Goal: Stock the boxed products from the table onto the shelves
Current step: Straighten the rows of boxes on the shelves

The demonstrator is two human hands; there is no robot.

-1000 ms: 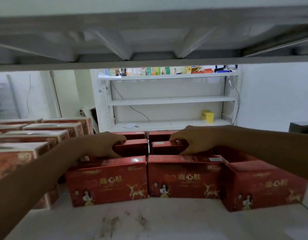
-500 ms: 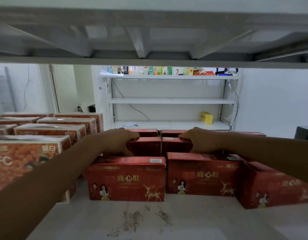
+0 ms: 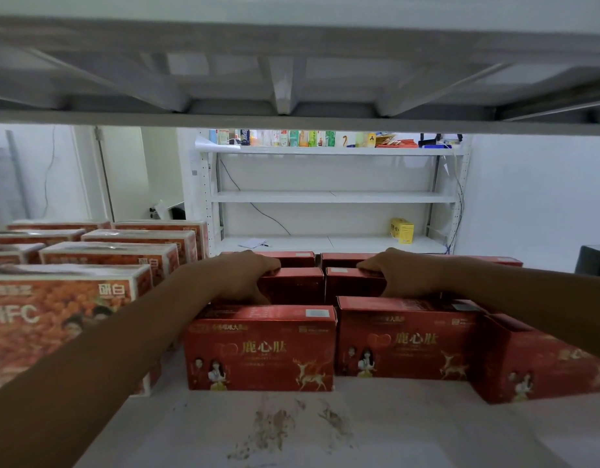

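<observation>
Red deer-print boxes stand in rows on the white shelf. Three are in the front row: a left one, a middle one and a tilted one at the right. Behind them sit two second-row boxes side by side. My left hand grips the left second-row box, fingers over its top and thumb down its front. My right hand grips the right second-row box the same way. More red boxes stand behind.
Orange and white boxes fill the shelf's left side in several rows. The underside of the upper shelf hangs low overhead. Across the room a white rack holds small cartons on top and a yellow box lower down.
The view has shifted left and closer. Both hands stay on the two second-row red boxes, which sit slightly farther back and closer together.
</observation>
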